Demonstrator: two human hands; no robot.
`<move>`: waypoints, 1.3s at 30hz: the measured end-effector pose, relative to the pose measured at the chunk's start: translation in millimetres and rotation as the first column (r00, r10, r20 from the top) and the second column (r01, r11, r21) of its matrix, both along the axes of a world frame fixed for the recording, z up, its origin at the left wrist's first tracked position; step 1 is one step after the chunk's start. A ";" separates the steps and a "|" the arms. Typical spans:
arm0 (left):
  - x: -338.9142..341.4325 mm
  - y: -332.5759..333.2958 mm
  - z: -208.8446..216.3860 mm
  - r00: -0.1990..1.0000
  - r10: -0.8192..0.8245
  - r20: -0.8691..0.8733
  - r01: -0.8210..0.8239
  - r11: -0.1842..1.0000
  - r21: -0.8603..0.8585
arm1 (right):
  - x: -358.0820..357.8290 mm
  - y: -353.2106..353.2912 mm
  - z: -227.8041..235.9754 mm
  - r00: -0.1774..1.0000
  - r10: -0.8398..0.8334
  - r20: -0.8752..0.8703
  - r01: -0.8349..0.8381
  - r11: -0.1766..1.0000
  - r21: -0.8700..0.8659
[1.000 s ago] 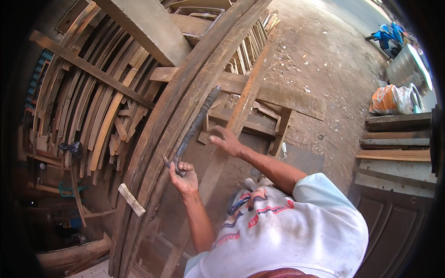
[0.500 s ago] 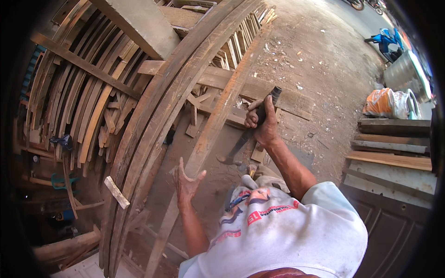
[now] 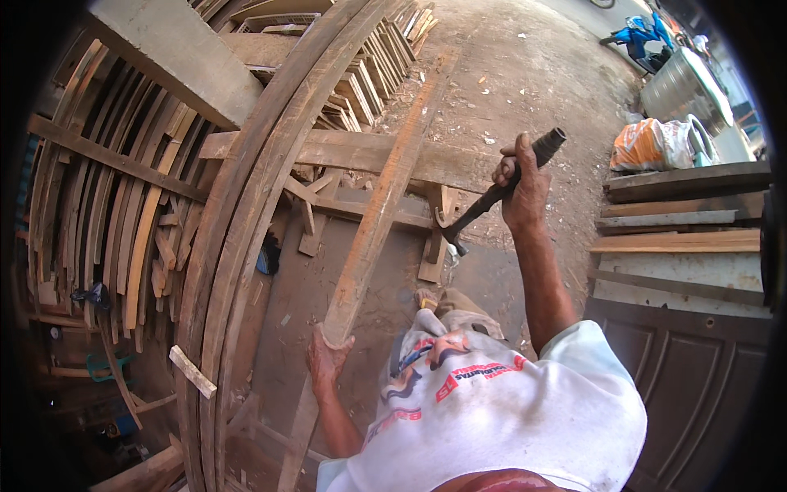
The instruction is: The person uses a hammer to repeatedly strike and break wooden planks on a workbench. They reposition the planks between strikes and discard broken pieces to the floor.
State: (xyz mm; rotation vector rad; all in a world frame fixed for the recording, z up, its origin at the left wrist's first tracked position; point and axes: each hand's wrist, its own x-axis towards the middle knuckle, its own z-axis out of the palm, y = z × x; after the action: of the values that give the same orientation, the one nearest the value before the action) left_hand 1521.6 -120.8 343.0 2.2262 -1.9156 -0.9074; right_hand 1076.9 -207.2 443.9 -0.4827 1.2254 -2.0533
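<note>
In my right hand is a claw hammer, its thick dark grip pointing up and away and its metal head hanging low to the left. The head is beside the end of a wooden support and looks close to it; I cannot tell if they touch. My left hand is wrapped around a long wooden beam, with the thumb on the near side. This beam slants from the lower middle to the far ground and crosses over a horizontal plank.
Long thick beams run along my left, with a short wood offcut on them. Many boards lean behind, beside a concrete post. To the right are stacked planks, a brown panelled door and an orange-white sack.
My left hand, open before, has closed on the long beam. My right hand has moved right with the hammer, whose head has swung up and right. The view has shifted slightly.
</note>
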 end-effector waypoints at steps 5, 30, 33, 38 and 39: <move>8.3 47.0 -10.0 0.998 0.002 0.055 -0.003 1.000 0.022 | -19.1 29.5 46.0 0.979 -0.200 -0.028 0.184 0.940 -0.287; 1.7 54.0 -14.6 0.977 0.151 -0.151 -0.151 0.988 0.013 | -79.1 47.1 -64.2 0.949 -0.178 -0.259 0.100 0.953 -0.287; -11.7 39.8 6.2 0.946 0.207 -0.251 -0.212 0.977 0.006 | -89.3 38.6 -55.8 0.953 -0.151 -0.264 0.090 0.970 -0.227; -113.8 -31.1 51.7 0.983 0.138 -0.123 -0.144 0.989 -0.043 | -106.5 7.8 -58.8 0.959 -0.013 -0.282 -0.072 0.954 -0.292; -135.4 -49.8 52.0 0.983 0.120 -0.138 -0.127 0.991 -0.036 | -108.1 -4.6 -56.5 0.955 0.003 -0.296 -0.097 0.948 -0.303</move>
State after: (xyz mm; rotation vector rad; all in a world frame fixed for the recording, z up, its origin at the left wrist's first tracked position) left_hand 1386.1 -170.6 395.0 2.1695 -1.7023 -0.9609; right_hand 968.9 -211.9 387.4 -0.9897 1.0320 -2.1978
